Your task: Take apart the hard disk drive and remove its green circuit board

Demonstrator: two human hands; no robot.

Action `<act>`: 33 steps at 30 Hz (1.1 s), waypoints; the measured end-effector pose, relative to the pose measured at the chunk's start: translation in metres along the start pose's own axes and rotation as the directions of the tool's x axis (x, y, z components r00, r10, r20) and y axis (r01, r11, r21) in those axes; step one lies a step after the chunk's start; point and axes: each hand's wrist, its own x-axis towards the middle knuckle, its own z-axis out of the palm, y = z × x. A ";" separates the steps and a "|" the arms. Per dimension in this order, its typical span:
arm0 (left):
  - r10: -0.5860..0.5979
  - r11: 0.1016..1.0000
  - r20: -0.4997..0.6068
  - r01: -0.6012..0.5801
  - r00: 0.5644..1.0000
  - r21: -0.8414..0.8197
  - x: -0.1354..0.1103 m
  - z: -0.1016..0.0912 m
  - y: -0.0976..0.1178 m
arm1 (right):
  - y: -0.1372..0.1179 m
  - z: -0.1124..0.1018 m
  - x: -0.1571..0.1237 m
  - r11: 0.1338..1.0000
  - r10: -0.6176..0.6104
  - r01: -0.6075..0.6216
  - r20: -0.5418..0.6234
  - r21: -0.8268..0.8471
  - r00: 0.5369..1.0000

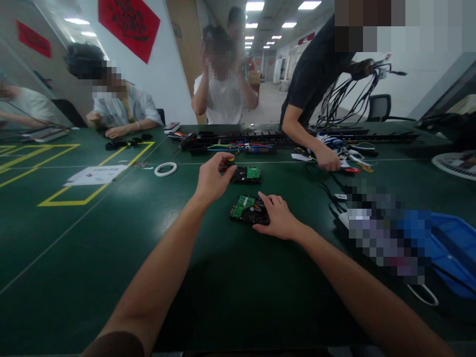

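Two hard drives lie circuit-board side up on the green table [111, 248]. My right hand [277, 218] rests on the near hard drive [246, 208], fingers curled over its right part and holding it down. My left hand [213, 177] is closed in a pinch on a small dark tool with a yellow tip, right at the left edge of the far hard drive [247, 174].
A roll of white tape [165, 169] and a paper sheet [95, 175] inside yellow floor-style markings lie to the left. Cables and tools crowd the table's far side, where a standing person's hand [327, 159] works. Other people sit opposite. A blue bin [449, 248] is at right.
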 end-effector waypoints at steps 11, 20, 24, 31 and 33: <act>-0.009 1.000 0.020 0.009 1.000 -0.012 0.000 0.000 -0.003 | -0.007 -0.003 -0.018 0.999 0.027 -0.027 -0.019 -0.027 0.999; 0.004 0.996 0.083 0.004 0.997 -0.088 0.000 -0.001 -0.006 | -0.016 -0.004 -0.007 0.967 -0.250 0.250 0.009 -0.041 0.968; 0.003 0.992 0.155 0.017 0.988 -0.123 -0.001 0.001 -0.003 | -0.015 -0.002 -0.006 0.969 -0.243 0.244 0.042 -0.019 0.969; -0.010 0.991 0.178 0.033 0.984 -0.128 -0.003 0.003 -0.002 | -0.015 -0.001 -0.009 0.975 -0.223 0.223 0.043 -0.002 0.974; -0.014 0.991 0.182 0.039 0.983 -0.130 -0.004 0.004 -0.003 | -0.016 -0.002 -0.009 0.975 -0.223 0.223 0.038 -0.003 0.974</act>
